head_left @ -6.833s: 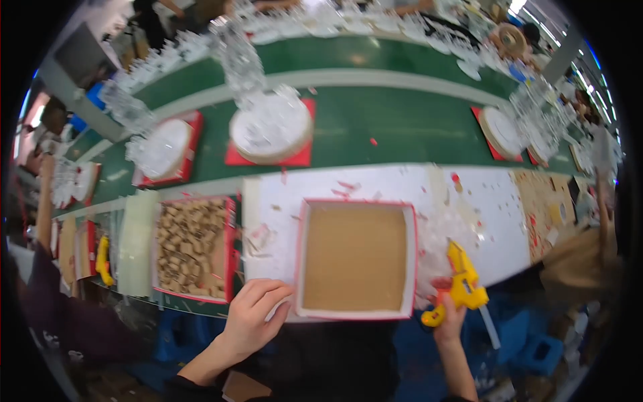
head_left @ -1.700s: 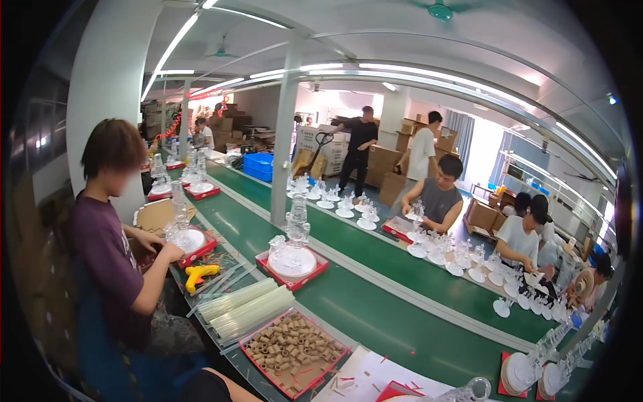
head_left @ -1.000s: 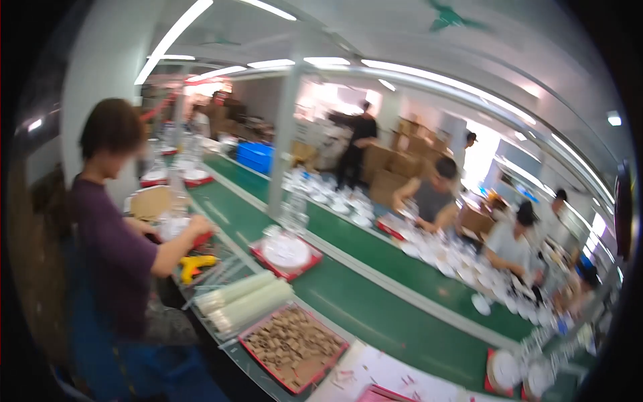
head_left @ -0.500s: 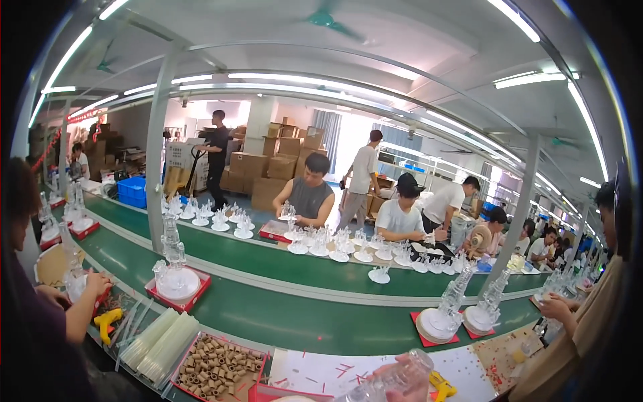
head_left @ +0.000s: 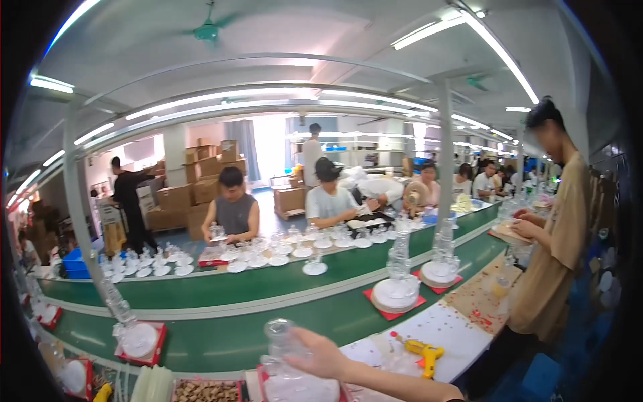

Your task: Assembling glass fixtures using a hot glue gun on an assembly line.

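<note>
My right hand [head_left: 320,354] reaches in from the lower right, its fingers closed round a clear plastic tower-shaped ornament [head_left: 280,329]. The tower stands upright over a round white base [head_left: 301,388] in a red tray [head_left: 345,394] at the lower edge. My fingertips are partly hidden behind the clear plastic. My left hand is out of sight. To the right of my forearm, a yellow glue gun [head_left: 429,353] lies on the white work surface [head_left: 462,335].
A green conveyor [head_left: 221,342] runs across ahead, carrying clear towers on red trays [head_left: 395,295]. Brown tube pieces [head_left: 207,392] and translucent glue sticks [head_left: 153,384] lie at lower left. A co-worker [head_left: 559,221] stands at right; others sit across the belt behind small clear ornaments [head_left: 278,251].
The view has swung right, so the co-worker at right shows more fully. My right hand and the tower have risen further into view, and the tower has gone from tilted to upright.
</note>
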